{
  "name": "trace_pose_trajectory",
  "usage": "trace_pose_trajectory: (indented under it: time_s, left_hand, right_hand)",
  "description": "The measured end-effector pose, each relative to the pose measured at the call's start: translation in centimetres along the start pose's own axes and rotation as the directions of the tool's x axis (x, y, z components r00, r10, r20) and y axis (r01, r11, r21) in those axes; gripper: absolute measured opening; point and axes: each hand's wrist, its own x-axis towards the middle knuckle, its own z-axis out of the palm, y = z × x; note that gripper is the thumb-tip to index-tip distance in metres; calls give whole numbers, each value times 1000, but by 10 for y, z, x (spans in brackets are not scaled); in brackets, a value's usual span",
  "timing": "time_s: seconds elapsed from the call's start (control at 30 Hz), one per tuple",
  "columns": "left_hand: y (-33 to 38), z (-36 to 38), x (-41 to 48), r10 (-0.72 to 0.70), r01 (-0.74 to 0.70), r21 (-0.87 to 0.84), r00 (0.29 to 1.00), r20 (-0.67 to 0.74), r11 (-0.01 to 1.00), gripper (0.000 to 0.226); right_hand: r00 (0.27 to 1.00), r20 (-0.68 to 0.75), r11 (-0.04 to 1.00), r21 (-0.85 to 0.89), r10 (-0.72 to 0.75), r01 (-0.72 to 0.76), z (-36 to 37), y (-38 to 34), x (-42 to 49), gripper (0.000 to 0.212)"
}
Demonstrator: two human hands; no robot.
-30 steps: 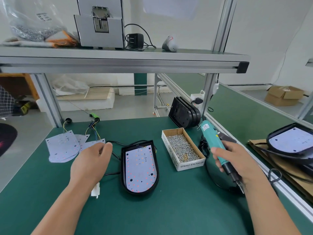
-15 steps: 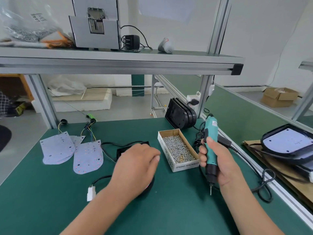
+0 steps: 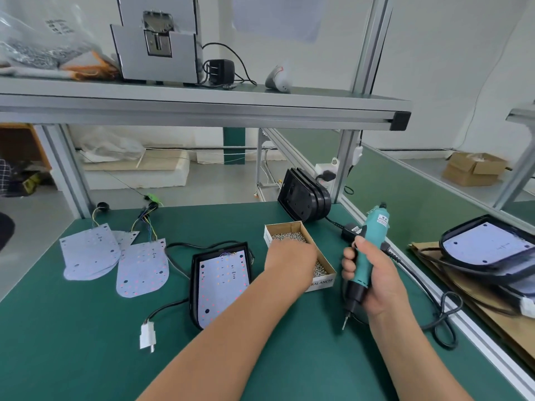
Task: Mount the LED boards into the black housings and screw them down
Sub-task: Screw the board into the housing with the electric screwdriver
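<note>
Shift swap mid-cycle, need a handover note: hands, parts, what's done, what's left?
Left hand is down in the screw box; whether it holds a screw cannot be seen. Right hand grips the screwdriver, tip down.
Done: a board sits in the housing in front; I see no screws in it. Filled housings lie on the right.
Loose boards lie to the left, and spare housings stand behind the box.
Left: screw this board down, then mount the loose ones.

Grey box point(image 3: 157, 39), black adapter point(image 3: 221, 71) on shelf point(image 3: 202, 110); cardboard carton point(image 3: 472, 169) far right.
</note>
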Motion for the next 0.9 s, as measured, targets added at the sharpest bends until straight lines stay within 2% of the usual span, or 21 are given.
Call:
trace_pose_trajectory:
  time_s: [0.1, 0.27, 0.57, 0.9]
  left_hand:
    - [-7, 12, 8, 2, -2, -26, 1000, 14, 1000, 19]
    - [-13, 19, 13, 7, -2, -99, 999, 46, 995, 25]
    - [-12, 19, 13, 8, -3, -51, 996, 88, 999, 25]
    - [-14, 15, 15, 37, -22, -115, 991, 130, 993, 26]
  right_hand:
    - [1000, 4, 1000, 23, 2, -2, -3, 0, 3, 15]
    - [1000, 18, 1000, 27, -9, 8, -1, 1, 3, 15]
    - [1000, -2, 999, 39, -15, 15, -1, 1, 3, 9]
    - [1000, -3, 999, 38, -3, 3, -3, 3, 6, 13]
